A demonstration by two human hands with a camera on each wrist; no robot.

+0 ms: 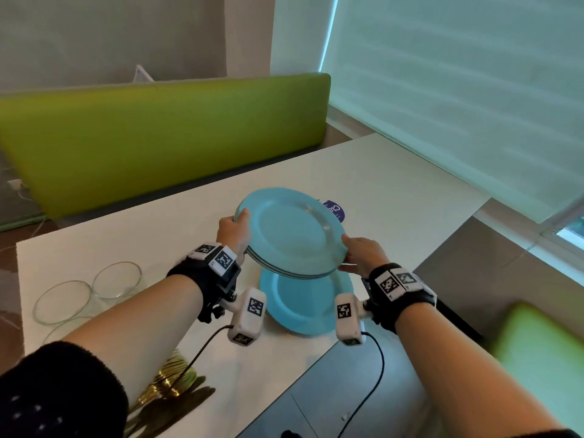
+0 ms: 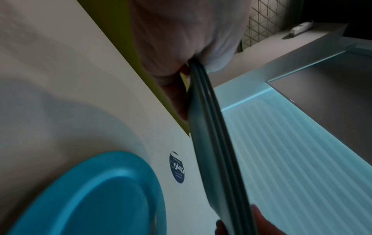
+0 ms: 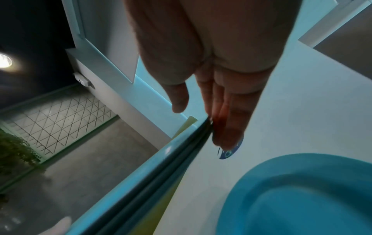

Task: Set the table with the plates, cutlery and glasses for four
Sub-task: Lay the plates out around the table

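Observation:
A stack of three blue plates hangs tilted above the white table, held at both sides. My left hand grips its left rim, thumb on top and fingers underneath. My right hand holds the right rim, with straight fingers under the stack and the thumb over the edge. One more blue plate lies flat on the table just below the stack, near the front edge. Two clear glasses stand at the left. Gold cutlery lies near my left forearm.
A round dark-blue sticker sits on the table behind the stack. A green bench runs along the table's far side, and another green seat is at the right. The table's near corner ends beside the lone plate, with grey floor beyond.

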